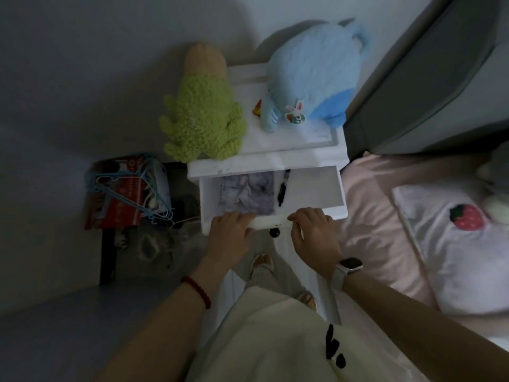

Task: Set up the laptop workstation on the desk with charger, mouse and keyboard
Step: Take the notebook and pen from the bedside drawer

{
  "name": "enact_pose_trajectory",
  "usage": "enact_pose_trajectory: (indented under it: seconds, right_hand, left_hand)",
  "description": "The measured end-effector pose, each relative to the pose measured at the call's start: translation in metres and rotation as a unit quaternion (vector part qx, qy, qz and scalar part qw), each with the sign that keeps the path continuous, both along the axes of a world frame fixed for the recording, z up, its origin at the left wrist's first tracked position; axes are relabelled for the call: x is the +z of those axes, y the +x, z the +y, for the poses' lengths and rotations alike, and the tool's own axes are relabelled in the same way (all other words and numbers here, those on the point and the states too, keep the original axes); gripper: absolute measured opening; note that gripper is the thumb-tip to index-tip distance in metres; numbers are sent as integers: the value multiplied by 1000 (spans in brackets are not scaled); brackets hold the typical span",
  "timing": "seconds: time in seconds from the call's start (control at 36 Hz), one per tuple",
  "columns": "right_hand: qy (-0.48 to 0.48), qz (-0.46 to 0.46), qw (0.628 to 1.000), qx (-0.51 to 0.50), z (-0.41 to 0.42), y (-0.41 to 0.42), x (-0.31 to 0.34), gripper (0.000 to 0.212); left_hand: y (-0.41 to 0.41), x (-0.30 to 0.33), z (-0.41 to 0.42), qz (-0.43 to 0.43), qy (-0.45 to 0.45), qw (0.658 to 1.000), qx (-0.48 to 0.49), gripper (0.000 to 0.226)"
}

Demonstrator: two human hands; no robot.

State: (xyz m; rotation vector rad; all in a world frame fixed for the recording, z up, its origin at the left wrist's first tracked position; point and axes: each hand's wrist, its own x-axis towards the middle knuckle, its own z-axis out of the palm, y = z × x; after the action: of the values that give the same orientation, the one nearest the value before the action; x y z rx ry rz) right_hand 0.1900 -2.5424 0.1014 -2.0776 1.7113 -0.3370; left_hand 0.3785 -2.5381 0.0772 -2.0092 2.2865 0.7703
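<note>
White-painted drawer front (265,223) is the part in hand, and it sits nearest the viewer, pulled out of the bedside cabinet (275,161). Judged from the open drawer (311,188) and the task, the step is a search of this drawer for one of the workstation items.

Recommended handling: keep the pull even on both sides so the drawer runs straight. Stop short of full extension, as nothing visible shows a stop. Free one hand to lift the cloth before closing.

Left hand (230,230): fingers curled over the top edge of the drawer front, left of the black knob (275,232), gripping it. A red cord bracelet (197,290) sits on that wrist.

Right hand (314,230): fingers likewise hooked over the same edge, right of the knob, gripping it. A watch (348,267) with a pale strap is on that wrist. Neither hand holds any loose object.

Drawer contents: a folded grey-lilac patterned cloth (246,193) at left and a black pen (282,190) beside it; the right portion shows bare white floor. No charger, mouse, keyboard or laptop is visible anywhere in view, and no desk. Whether anything lies under the cloth cannot be told.

Beyond, on the cabinet top: a green plush toy (203,119) and a blue plush toy (314,78).
</note>
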Motion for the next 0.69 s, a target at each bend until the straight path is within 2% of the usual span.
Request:
enact_pose_trajectory:
  seconds: [0.17, 0.28, 0.39, 0.53, 0.61, 0.69]
  right_hand:
    - [52, 70, 995, 50, 4, -7, -8, 17]
    - [159, 115, 976, 91, 11, -12, -17, 26]
    - [205, 119, 968, 83, 10, -15, -24, 27]
    - [306, 95, 947, -12, -16, 0, -32, 37]
    - [321, 28, 941, -104, -40, 14, -42, 26]
    - [302, -15, 933, -196, -63, 26, -58, 34]
  left_hand:
    - [-4, -2, 21, -40, 71, 997, -17, 39]
    - [-5, -4, 34, -45, 111, 993, -20, 38]
    - [-3, -5, 32, -28, 134, 991, 6, 33]
    - [1, -10, 12, 18, 97, 991, 92, 34]
    - [0, -23, -9, -18, 76, 986, 146, 48]
    - [-5, -44, -27, -64, 105, 977, 171, 68]
